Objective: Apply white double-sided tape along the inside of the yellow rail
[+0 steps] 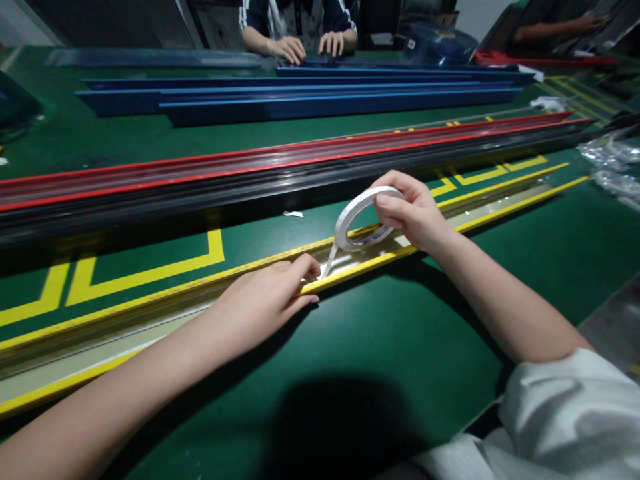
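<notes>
My right hand (410, 210) pinches a roll of white tape (345, 227) by its upper right rim, above a long yellow-edged channel (525, 198). A strip runs from the roll down into the channel, where my left hand (275, 287) is. The left fingers reach over the near yellow edge and into the channel, at the strip's lower end. The left thumb side lies along the outer wall, so the hand is closed around that edge. Its fingertips are partly hidden.
Beyond the channel lie a black profile (200, 193) and a red-edged profile (250, 160). Several blue profiles (300, 107) lie farther back, near another person's hands (290, 50). Clear plastic wrap (610, 153) is at the right. Yellow lines (150, 283) mark the green table (375, 353).
</notes>
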`<state>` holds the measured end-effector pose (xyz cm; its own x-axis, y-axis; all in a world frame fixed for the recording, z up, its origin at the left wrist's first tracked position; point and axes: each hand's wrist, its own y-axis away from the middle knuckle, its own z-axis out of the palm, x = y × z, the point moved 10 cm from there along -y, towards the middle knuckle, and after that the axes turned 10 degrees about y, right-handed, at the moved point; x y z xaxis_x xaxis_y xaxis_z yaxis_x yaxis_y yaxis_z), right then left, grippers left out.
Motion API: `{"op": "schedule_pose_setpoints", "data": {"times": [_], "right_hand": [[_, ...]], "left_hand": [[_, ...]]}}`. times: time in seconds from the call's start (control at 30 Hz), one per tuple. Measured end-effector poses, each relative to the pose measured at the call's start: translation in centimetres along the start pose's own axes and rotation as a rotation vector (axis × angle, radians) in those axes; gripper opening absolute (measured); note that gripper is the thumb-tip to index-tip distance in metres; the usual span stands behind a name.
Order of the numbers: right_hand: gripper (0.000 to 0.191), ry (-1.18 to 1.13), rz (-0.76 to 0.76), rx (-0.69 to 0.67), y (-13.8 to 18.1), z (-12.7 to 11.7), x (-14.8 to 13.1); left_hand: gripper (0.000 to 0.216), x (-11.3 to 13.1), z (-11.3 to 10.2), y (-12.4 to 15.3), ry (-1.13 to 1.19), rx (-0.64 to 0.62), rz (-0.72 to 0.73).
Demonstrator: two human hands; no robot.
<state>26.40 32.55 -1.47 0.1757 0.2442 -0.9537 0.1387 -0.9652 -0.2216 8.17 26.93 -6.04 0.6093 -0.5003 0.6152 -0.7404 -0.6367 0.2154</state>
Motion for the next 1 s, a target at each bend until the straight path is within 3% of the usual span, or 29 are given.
{"op": "schedule_pose_setpoints", "data": {"times": [0.33, 0.63, 0.87, 1.0], "right_hand": [[0.016, -0.028, 0.034, 0.111, 0.0, -1.5, 0.5], [0.019, -0.036, 0.032, 0.080, 0.2, -1.1, 0.4], [0.021, -0.050, 0.006, 0.062, 0.3, -1.1, 0.2], [0.020, -0.047, -0.010, 0.044, 0.5, -0.7, 0.1]], "left_hand": [[0.022, 0.6, -0.1, -0.2, -0.047, -0.040, -0.020], [0.018, 1.3, 0.5, 0.7, -0.332, 0.007, 0.077], [0.018, 1.2, 0.1, 0.9, -0.325, 0.038, 0.083], [0.024, 0.0, -0.1, 1.8, -0.303, 0.032, 0.051]]}}
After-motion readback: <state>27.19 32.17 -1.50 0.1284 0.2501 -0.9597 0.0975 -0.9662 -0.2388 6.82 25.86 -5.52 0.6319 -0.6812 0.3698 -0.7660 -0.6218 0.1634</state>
